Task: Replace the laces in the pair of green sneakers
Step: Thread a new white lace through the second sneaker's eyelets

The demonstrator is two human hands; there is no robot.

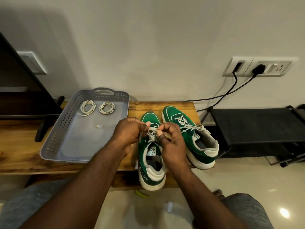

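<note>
Nearer sneaker (pixel 151 162) sits on the bench (pixel 165 107) beside the far sneaker (pixel 189 138). Left hand (pixel 130 132) and right hand (pixel 171 143), fingers curled, pinch its lace (pixel 152 135) at the knot. Best approach: loosen fully, then draw out eyelet by eyelet. 2 coiled laces (pixel 88 107) wait in the tray (pixel 54 134).

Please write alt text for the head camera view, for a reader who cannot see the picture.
The left hand and the right hand pinch the white lace of one green sneaker on a wooden bench. The second sneaker stands beside it, laced. On the person's left, a grey tray holds two coiled laces.
</note>
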